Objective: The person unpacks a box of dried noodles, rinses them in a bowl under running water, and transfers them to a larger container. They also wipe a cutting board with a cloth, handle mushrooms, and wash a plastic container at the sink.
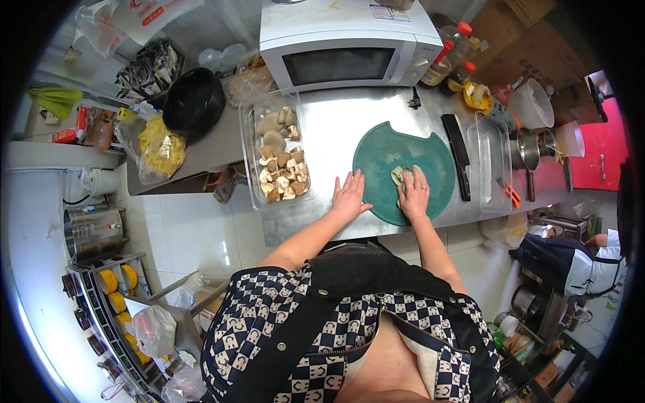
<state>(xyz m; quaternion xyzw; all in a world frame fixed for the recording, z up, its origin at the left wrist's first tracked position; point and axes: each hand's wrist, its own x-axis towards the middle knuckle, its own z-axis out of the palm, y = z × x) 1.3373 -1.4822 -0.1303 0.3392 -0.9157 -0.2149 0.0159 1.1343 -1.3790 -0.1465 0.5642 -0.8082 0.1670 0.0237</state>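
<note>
A crumpled pale cloth (398, 176) lies on the round green cutting board (375, 151), which has a notch in its far edge. My right hand (415, 194) grips the cloth from above and hides part of it. Flat and empty, my left hand (350, 196) rests at the board's left edge, fingers spread. To the right of the board lies a cleaver (457, 156) with a dark blade and black handle. A clear plastic tub (245, 151) at the left holds whole and cut mushrooms (282, 166).
Behind the steel table (327, 121) stands a white microwave oven (337, 60); its plug (414, 98) lies in front. Sauce bottles (453, 75), another clear tub (491, 161) and orange-handled scissors (511, 194) are to the right. A black bowl (194, 101) stands left. Another person (569, 262) is at far right.
</note>
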